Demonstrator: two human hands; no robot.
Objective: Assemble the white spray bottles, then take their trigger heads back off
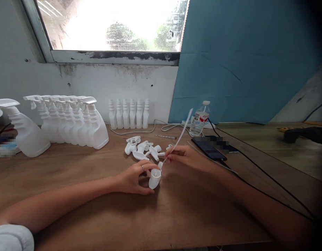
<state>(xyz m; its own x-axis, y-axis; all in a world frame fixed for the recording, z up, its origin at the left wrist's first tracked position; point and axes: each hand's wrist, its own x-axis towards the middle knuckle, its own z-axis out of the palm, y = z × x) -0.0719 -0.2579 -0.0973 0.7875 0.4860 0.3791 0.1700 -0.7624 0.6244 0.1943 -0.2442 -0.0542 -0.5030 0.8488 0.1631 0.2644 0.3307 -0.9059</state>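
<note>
On table: sprayer head (155,178) in left hand (133,177) grip (tube (179,137) right).

One head-worn view, forward and down, close over the wooden table (72,174), toward the window wall (111,83).

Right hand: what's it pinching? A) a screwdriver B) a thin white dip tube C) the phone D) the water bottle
B: the right hand pinches a thin white tube whose lower end meets the white spray head gripped by the left hand; the water bottle and phone lie untouched beyond.
</note>
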